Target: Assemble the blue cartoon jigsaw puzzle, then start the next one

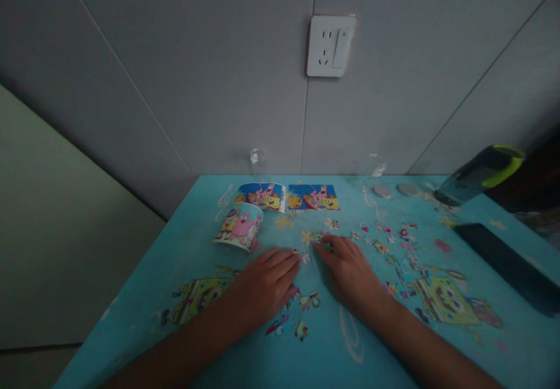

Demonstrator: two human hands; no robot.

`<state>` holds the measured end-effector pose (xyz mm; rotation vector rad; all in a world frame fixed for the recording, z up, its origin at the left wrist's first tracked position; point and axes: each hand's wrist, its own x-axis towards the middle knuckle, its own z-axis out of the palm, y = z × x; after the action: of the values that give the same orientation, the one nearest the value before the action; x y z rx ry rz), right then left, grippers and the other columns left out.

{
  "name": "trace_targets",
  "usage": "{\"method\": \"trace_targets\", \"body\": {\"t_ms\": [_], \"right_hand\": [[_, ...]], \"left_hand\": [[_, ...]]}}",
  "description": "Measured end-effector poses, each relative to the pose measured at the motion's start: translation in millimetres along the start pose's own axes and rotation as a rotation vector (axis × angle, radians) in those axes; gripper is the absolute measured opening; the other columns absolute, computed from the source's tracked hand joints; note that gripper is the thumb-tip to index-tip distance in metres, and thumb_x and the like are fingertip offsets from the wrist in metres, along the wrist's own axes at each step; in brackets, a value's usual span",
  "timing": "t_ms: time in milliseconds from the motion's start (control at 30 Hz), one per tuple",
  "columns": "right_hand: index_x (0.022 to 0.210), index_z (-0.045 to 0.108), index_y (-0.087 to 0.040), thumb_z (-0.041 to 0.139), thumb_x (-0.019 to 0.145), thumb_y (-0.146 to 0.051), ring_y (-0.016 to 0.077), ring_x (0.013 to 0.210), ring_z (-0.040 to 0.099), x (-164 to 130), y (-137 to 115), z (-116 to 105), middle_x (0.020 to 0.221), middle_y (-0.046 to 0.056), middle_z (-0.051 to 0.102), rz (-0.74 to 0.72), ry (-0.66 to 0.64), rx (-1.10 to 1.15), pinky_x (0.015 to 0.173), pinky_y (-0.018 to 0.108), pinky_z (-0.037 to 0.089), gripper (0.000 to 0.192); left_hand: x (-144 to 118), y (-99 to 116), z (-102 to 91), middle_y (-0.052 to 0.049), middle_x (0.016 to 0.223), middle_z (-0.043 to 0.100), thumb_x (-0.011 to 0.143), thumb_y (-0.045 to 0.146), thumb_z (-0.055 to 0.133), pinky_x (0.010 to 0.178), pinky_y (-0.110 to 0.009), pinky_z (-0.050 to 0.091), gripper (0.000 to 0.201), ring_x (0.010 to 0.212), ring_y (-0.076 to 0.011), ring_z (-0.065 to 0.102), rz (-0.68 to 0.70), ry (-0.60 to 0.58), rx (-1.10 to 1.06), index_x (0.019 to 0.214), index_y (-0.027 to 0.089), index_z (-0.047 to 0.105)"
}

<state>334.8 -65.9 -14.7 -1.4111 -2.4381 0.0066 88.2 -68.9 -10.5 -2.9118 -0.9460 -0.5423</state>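
My left hand (pixel 273 281) rests palm down on the blue tablecloth (pixel 324 342), fingers stretched out and thumb apart. Its fingertips reach a small puzzle piece (pixel 305 258). To the right, my right hand (pixel 347 263) has its fingers bent, with thumb and index finger close together at another puzzle piece (pixel 318 237); the exact contact is hard to see in the dim light. Below the left hand lie several loose pieces (pixel 309 300). Many more scattered pieces (pixel 380 247) spread out right of the right hand.
Two picture cards (pixel 313 197) (pixel 262 195) and a curled card (pixel 240 225) lie behind the hands. Clear containers (pixel 260 164) (pixel 377 166) stand by the wall, near two round lids (pixel 408 189) (pixel 382 191). At right are a tilted bottle (pixel 475 174) and a dark flat object (pixel 507 266).
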Motion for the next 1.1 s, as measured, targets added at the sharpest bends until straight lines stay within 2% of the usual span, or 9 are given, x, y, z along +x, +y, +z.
{"method": "trace_targets", "body": {"t_ms": [133, 300, 400, 567, 700, 800, 900, 1000, 1100], "right_hand": [[0.142, 0.058, -0.014, 0.057, 0.079, 0.0, 0.0366, 0.122, 0.054, 1, 10, 0, 0.137, 0.02, 0.057, 0.102, -0.003, -0.082, 0.102, 0.054, 0.049, 0.064], [0.147, 0.052, -0.014, 0.05, 0.083, 0.0, 0.0332, 0.122, 0.057, 1, 29, -10, 0.139, 0.018, 0.06, 0.186, 0.048, -0.089, 0.103, 0.053, 0.049, 0.065], [0.148, 0.051, -0.017, 0.048, 0.084, 0.0, 0.0312, 0.124, 0.057, 1, 32, -11, 0.141, 0.015, 0.06, 0.148, 0.037, -0.066, 0.105, 0.052, 0.047, 0.067], [0.139, 0.06, -0.016, 0.051, 0.081, 0.0, 0.0295, 0.124, 0.058, 3, 20, -5, 0.14, 0.012, 0.062, 0.104, -0.026, -0.004, 0.106, 0.05, 0.045, 0.061], [0.138, 0.06, -0.018, 0.053, 0.079, -0.001, 0.0285, 0.132, 0.054, 7, 19, -9, 0.144, 0.009, 0.062, 0.032, -0.056, 0.072, 0.111, 0.051, 0.04, 0.062], [0.14, 0.059, -0.02, 0.049, 0.08, 0.001, 0.0267, 0.139, 0.05, 8, 27, -14, 0.148, 0.008, 0.059, 0.073, -0.017, 0.074, 0.114, 0.052, 0.037, 0.064], [0.148, 0.05, -0.017, 0.046, 0.083, 0.0, 0.0276, 0.142, 0.047, 9, 37, -15, 0.151, 0.012, 0.056, 0.138, -0.01, 0.026, 0.117, 0.055, 0.033, 0.067], [0.155, 0.039, -0.017, 0.045, 0.085, -0.001, 0.027, 0.147, 0.042, 11, 43, -11, 0.152, 0.015, 0.054, 0.142, -0.05, 0.024, 0.12, 0.057, 0.03, 0.072], [0.158, 0.034, -0.02, 0.043, 0.085, 0.0, 0.0247, 0.15, 0.037, 12, 44, -10, 0.155, 0.013, 0.051, 0.117, -0.069, 0.087, 0.123, 0.057, 0.025, 0.076]], "left_hand": [[2, -3, -1.4, -0.013, 0.151, 0.053, 0.101, 0.039, 0.058, 0.118, -0.047, 0.041, 0.053, 0.139, -0.0264, 0.052, 0.004, -0.102, -0.03, 0.146, 0.012, 0.05], [13, -13, 0.3, -0.013, 0.159, 0.042, 0.1, 0.046, 0.059, 0.122, -0.049, 0.034, 0.067, 0.147, -0.0262, 0.042, 0.037, -0.186, -0.077, 0.156, 0.017, 0.035], [24, -19, 4.7, -0.014, 0.161, 0.039, 0.099, 0.048, 0.059, 0.124, -0.05, 0.031, 0.071, 0.149, -0.0266, 0.038, 0.051, -0.201, -0.09, 0.158, 0.018, 0.032], [40, -26, 13.9, -0.012, 0.161, 0.039, 0.103, 0.043, 0.052, 0.124, -0.054, 0.029, 0.061, 0.15, -0.0257, 0.037, 0.024, -0.215, -0.116, 0.156, 0.02, 0.035], [39, -27, 17.5, -0.01, 0.162, 0.038, 0.105, 0.038, 0.047, 0.125, -0.054, 0.029, 0.055, 0.15, -0.0246, 0.037, 0.007, -0.187, -0.141, 0.156, 0.021, 0.035], [35, -26, 19.0, -0.011, 0.16, 0.042, 0.106, 0.035, 0.047, 0.124, -0.054, 0.031, 0.052, 0.149, -0.025, 0.04, -0.005, -0.139, -0.154, 0.155, 0.021, 0.038], [34, -27, 20.7, -0.012, 0.159, 0.043, 0.105, 0.033, 0.049, 0.123, -0.056, 0.033, 0.051, 0.147, -0.0266, 0.042, 0.008, -0.099, -0.167, 0.154, 0.02, 0.04], [33, -27, 21.1, -0.015, 0.153, 0.049, 0.104, 0.031, 0.05, 0.121, -0.057, 0.037, 0.046, 0.143, -0.0286, 0.046, 0.027, -0.051, -0.183, 0.147, 0.015, 0.049], [33, -28, 20.1, -0.018, 0.142, 0.057, 0.103, 0.028, 0.051, 0.117, -0.053, 0.044, 0.039, 0.136, -0.0291, 0.052, 0.035, 0.01, -0.219, 0.137, 0.011, 0.058]]}}
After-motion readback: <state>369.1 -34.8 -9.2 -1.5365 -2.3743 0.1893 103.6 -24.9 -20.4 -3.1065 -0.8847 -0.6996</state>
